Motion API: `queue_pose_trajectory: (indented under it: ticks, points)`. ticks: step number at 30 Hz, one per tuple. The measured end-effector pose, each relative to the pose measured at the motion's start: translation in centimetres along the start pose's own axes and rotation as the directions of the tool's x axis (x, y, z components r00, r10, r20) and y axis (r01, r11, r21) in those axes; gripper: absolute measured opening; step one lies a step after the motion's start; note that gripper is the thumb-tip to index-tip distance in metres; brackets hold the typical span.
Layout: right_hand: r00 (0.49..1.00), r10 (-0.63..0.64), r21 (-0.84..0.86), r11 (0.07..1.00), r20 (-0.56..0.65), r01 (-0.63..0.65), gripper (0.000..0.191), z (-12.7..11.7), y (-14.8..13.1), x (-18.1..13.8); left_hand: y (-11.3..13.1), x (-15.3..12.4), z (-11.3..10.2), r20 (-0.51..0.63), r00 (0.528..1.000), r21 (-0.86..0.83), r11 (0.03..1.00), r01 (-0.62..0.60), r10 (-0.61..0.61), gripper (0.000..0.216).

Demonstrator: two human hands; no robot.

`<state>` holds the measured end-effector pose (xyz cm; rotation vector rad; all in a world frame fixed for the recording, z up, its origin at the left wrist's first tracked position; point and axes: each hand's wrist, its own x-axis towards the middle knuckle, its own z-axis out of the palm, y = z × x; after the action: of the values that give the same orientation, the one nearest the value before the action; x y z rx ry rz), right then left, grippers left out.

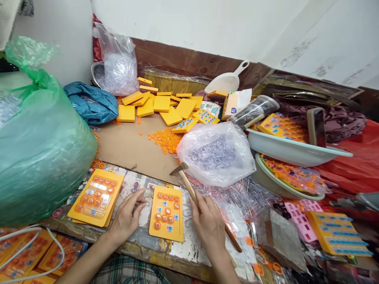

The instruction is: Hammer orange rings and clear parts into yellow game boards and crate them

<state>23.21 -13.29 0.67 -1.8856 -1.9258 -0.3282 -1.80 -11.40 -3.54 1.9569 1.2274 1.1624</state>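
Note:
My right hand (209,225) is closed round the wooden handle of a small hammer (189,185); its metal head points up toward a clear bag of plastic pieces (216,154). My left hand (127,217) rests on the table with curled fingers, fingertips touching the left edge of a yellow card (166,213) studded with orange rings and small blue squares. The card lies flat between both hands. A stack of similar filled yellow cards (96,197) sits just left of my left hand.
A big green plastic bag (41,150) fills the left side. Loose yellow cards (166,106) and orange rings (167,140) lie on cardboard behind. Stacked basins (293,152) with more cards stand at right, beside pink and yellow trays (334,232). White cables (32,240) lie at bottom left.

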Motion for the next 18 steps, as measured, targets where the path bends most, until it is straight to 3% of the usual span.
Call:
queue_pose_trajectory:
  ticks: [5,9,14,18]
  points:
    - [0.998,0.030,0.155,0.987,0.053,-0.038,0.030,-2.2,-1.5,-1.1,0.5,0.4,0.1,0.173,0.984,-0.044,0.999,-0.023,0.030,0.052]
    - [0.992,0.101,0.359,0.925,0.081,-0.124,0.026,-3.5,-2.2,-3.6,0.5,0.2,-0.3,0.148,0.988,0.053,0.998,0.028,-0.035,0.047]
    - [0.943,0.244,0.416,0.851,0.225,-0.319,0.028,-3.8,-2.5,-7.8,1.3,-0.2,-0.2,0.195,0.978,0.136,0.990,0.047,-0.073,0.048]
    - [0.914,0.290,0.466,0.792,0.283,-0.395,0.036,-3.3,-2.6,-10.6,1.6,-0.1,-0.3,0.221,0.975,0.140,0.990,-0.005,-0.026,0.038]
